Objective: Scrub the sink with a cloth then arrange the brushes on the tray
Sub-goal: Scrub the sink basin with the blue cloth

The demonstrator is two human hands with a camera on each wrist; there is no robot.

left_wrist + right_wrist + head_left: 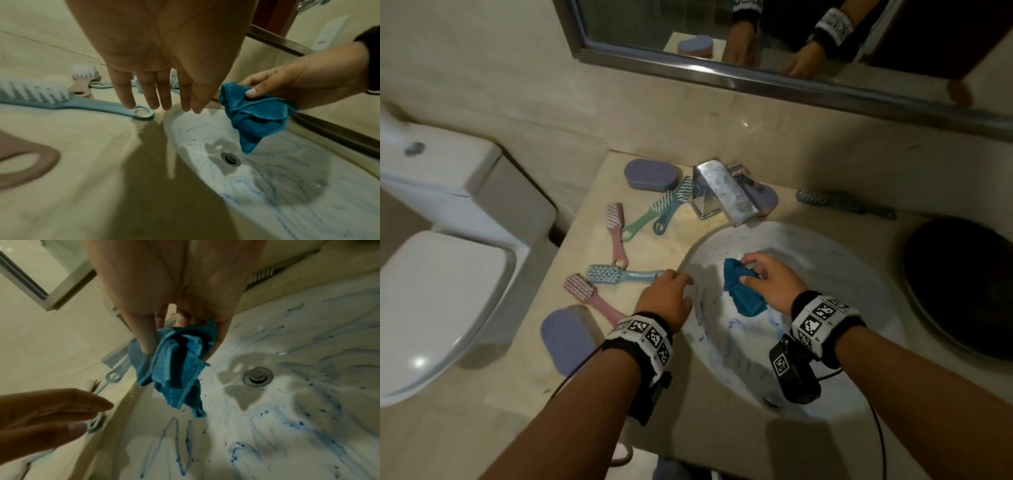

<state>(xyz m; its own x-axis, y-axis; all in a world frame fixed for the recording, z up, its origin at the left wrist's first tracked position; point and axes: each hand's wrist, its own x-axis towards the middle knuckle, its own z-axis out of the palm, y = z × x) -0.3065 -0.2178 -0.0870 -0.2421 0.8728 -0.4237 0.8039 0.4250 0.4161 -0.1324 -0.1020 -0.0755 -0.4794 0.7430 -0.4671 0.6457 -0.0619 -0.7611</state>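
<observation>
Sink: we see the white basin (pixel 822 246) set in the beige counter (pixel 654 404), smeared with blue streaks; its drain (pixel 258 377) sits at the bottom.
Tray: we take the dark round thing (pixel 959 291) to the right of the sink for the tray, though we cannot be sure; nothing lies on it.
Tap: a chrome faucet (pixel 722 192) juts over the far rim of the basin.
Sponges: purple blocks (pixel 650 173) lie on the counter, one by the tap and one at the near left.
Brushes: we count two pink, one green and two blue brushes (pixel 616 240) scattered left of the sink, long axes at mixed angles; the nearest blue one (pixel 72 104) lies crosswise, bristles up and away from the basin, its loop end toward the basin rim. One dark brush (pixel 842 204) lies behind the sink on the right.
Cloth: the blue cloth (pixel 257 116) hangs bunched above the left of the basin, long axis downward.
Right hand: our right hand (pixel 774 284) pinches the cloth's top between thumb and fingers.
Left hand: our left hand (pixel 160 65) hovers with straight fingers, holding nothing, fingertips (pixel 129 104) just over the blue brush's loop at the sink's edge.
</observation>
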